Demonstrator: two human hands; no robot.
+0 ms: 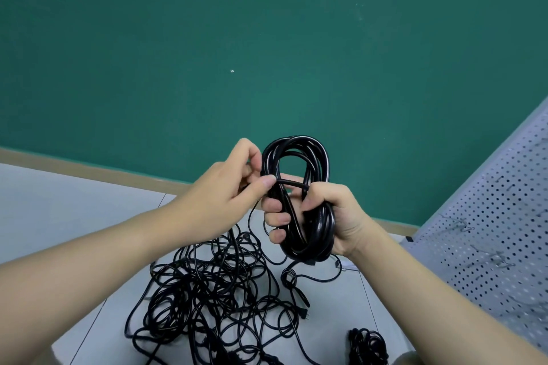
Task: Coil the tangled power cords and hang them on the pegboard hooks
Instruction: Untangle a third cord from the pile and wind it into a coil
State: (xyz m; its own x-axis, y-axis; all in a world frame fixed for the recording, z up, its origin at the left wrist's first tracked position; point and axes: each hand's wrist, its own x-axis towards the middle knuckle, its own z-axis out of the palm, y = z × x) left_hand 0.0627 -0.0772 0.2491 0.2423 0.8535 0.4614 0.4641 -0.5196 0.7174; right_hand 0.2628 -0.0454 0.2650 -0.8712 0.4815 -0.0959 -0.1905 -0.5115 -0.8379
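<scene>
Head view: right hand point(323, 216) grips coiled cord point(299, 175); left hand point(228, 187) pinches strand wrapped across coil.

Tangled cords point(213, 290) clutter the floor at 6–7 o'clock; pegboard point(486, 246) blocks 4 o'clock; open air 12 o'clock.

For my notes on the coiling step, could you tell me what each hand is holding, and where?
The right hand grips the coiled cord around its lower half. The left hand pinches that cord's loose strand where it crosses the coil's middle.
</scene>
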